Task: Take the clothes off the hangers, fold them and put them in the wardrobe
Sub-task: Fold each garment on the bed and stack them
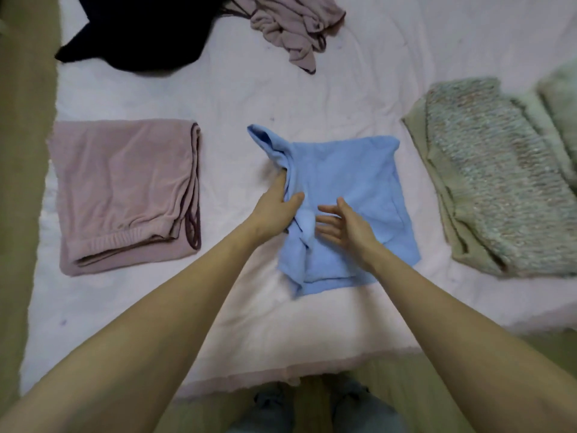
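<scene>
Folding on the bed (pixel 312 98), pale sheet used as the flat work surface, so finished pieces sit out at the edges and the middle stays free for the current item. Speckled knit stack (pixel 499 182) is parked at the right, folded mauve garment (pixel 125 195) at the left, both well apart from the work zone; black garment (pixel 137 32) and crumpled mauve top (pixel 290 29) lie unfolded at the far side, likely queued. Blue garment (pixel 346 198) lies mid-bed, roughly square, 1 sleeve sticking out toward the far left, so its long axis runs diagonally from near right to far left. Left hand (pixel 274 207) pinches the bunched left edge at the sleeve base, probably to tuck it in. Right hand (pixel 346 226) is released, fingers spread, flat over the cloth, apparently pinning it down. No wardrobe or hangers in view.
</scene>
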`<state>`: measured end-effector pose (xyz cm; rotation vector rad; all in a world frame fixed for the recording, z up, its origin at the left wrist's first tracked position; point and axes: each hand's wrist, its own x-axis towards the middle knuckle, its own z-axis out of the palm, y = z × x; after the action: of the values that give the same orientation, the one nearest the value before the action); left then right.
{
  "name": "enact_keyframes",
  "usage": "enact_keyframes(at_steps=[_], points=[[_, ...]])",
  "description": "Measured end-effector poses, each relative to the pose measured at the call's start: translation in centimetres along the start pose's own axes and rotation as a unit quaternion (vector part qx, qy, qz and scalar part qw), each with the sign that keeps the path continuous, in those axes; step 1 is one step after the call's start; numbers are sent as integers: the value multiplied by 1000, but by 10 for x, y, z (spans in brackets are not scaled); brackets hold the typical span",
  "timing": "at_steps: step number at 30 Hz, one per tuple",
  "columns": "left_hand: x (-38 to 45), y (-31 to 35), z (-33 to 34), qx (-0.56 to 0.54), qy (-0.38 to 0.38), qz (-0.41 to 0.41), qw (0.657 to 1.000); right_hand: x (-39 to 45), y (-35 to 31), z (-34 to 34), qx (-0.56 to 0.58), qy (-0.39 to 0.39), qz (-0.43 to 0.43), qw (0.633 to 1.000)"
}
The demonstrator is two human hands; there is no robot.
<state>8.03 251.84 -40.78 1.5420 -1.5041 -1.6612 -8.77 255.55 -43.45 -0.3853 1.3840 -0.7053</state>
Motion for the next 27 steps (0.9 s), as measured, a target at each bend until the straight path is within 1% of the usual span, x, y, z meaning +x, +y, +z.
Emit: enact_keyframes(at_steps=[3,4,6,8,11,14,16,17,19,20,21,23,24,25,26,27], points=[[15,21,26,-37,-50,7,998,-23,-31,-25,47,6,-37,998],[25,32,42,-29,-66,5,997,-31,-42,-38,65,12,-46,997],[36,42,63,-5,-83,4,997,-38,-48,-53,66,21,-47,996],[52,49,88,38,-92,17,995,-42,-46,-75,43,15,-39,998],[84,52,122,101,-86,22,991,-38,-35,-113,-49,-8,-38,998],[107,52,143,160,-86,21,983,-33,-27,-132,-42,-32,-37,998],[121,52,155,187,-98,19,977,-25,-26,-140,-65,-8,-55,996],[128,53,162,204,-108,22,973,-17,-25,-145,-92,23,-61,994],[138,52,166,279,-107,32,954,-2,-25,-147,-147,111,-47,982],[141,51,164,332,-84,53,938,6,-22,-149,-178,153,-28,972],[145,49,161,378,-36,96,920,14,-19,-150,-208,187,-17,960],[155,43,149,422,74,205,880,23,-16,-148,-276,244,-7,930],[160,42,143,443,111,238,857,24,-16,-147,-304,273,4,913],[167,42,138,480,113,241,836,27,-16,-147,-327,298,10,897],[170,41,132,524,87,217,819,26,-14,-146,-351,317,10,881],[174,40,129,565,53,179,803,28,-13,-145,-360,329,7,873]])
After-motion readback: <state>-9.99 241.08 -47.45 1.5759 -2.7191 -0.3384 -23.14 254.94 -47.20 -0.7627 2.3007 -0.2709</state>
